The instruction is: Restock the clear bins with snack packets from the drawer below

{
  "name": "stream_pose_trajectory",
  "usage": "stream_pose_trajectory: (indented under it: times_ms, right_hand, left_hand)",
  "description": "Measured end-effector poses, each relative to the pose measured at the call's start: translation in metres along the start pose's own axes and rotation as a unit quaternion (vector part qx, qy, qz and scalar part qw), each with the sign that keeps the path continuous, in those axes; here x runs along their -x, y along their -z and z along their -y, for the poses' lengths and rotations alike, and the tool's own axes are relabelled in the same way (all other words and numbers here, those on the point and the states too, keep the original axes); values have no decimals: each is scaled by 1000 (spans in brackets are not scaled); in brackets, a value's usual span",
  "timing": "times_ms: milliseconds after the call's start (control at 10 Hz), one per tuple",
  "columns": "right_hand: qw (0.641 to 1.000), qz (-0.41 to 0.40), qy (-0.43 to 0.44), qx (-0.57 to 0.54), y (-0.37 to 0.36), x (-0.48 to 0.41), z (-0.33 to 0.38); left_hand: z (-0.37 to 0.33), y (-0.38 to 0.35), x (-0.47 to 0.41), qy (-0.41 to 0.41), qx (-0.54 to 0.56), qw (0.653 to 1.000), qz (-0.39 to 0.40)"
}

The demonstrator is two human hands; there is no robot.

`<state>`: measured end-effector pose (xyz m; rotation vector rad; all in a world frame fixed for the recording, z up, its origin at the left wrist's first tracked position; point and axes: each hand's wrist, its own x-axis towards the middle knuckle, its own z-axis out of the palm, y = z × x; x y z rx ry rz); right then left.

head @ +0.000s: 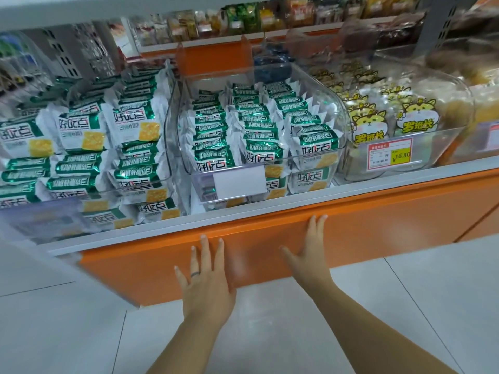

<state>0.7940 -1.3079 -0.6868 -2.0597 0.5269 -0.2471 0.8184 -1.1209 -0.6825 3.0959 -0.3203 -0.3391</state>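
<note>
left hand (206,279) and right hand (307,255) flat on drawer (378,225) front, fingers straight, holding nothing. drawer sits just below bins (333,109), packets (259,125) fill them. likely pushing shut: press evenly, both palms.

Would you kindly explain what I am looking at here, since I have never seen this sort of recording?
There is no machine here. A person wears a camera on the head, which looks forward and down at their own bare hands. The left hand and right hand lie flat, fingers straight, on the orange drawer front, holding nothing. On the shelf above, the middle clear bin is full of green-and-white packets. The bin to its right holds cat-print packets behind a price tag.
</note>
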Motion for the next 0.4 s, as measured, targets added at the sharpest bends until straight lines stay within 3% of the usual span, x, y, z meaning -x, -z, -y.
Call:
stream_pose_trajectory:
  times_ms: [100, 300, 400]
  right_hand:
    - [1000, 12, 2, 25, 3, -1, -3]
    - [989, 100, -77, 72, 31, -4, 18]
    - [979, 161, -88, 94, 56, 2, 48]
  left_hand:
    - [-2, 1, -1, 1, 8, 1000, 3]
    - [-3, 37, 0, 7, 31, 997, 64]
    - [-3, 63, 9, -9, 90, 995, 34]
